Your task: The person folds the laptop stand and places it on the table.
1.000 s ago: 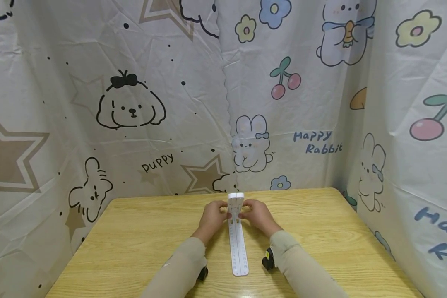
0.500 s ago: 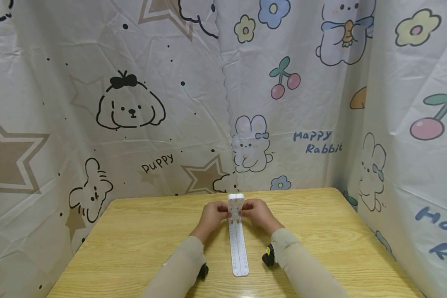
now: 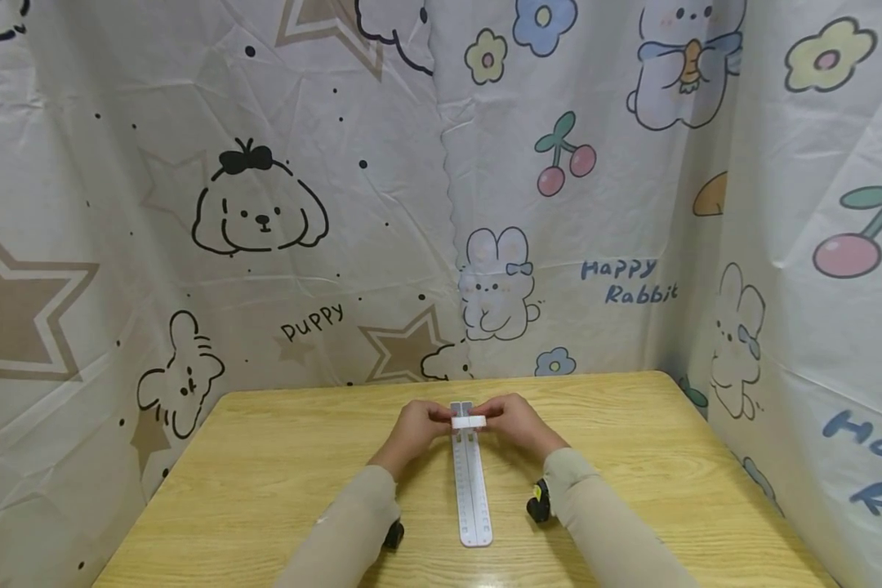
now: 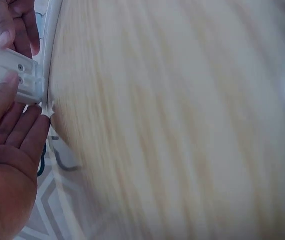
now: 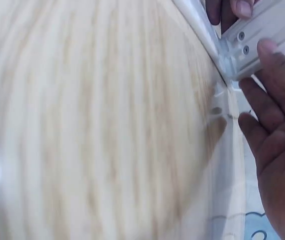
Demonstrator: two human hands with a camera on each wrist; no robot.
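A long white folding stand (image 3: 474,498) lies lengthwise on the table, with rows of small slots along its base. Its hinged white arm (image 3: 469,422) is raised at the far end and leans toward me. My left hand (image 3: 415,429) pinches the arm's left edge between thumb and fingers; my right hand (image 3: 516,425) does the same on the right. In the left wrist view, the left thumb lies on the arm's face (image 4: 2,65), near two small screws. The right wrist view shows the right thumb on that face (image 5: 267,30), fingers behind it.
The wood-grain table (image 3: 301,457) extends on both sides of the stand. Behind it and to the sides hangs a pale curtain (image 3: 382,245) printed with puppies, rabbits and flowers. Black wrist devices (image 3: 540,501) sit under both beige sleeves (image 3: 603,523).
The stand's hinged arm has tipped toward me, its top edge now lower, and a grey part shows behind it. Both hands moved slightly with it and kept their grip; the base stayed put.
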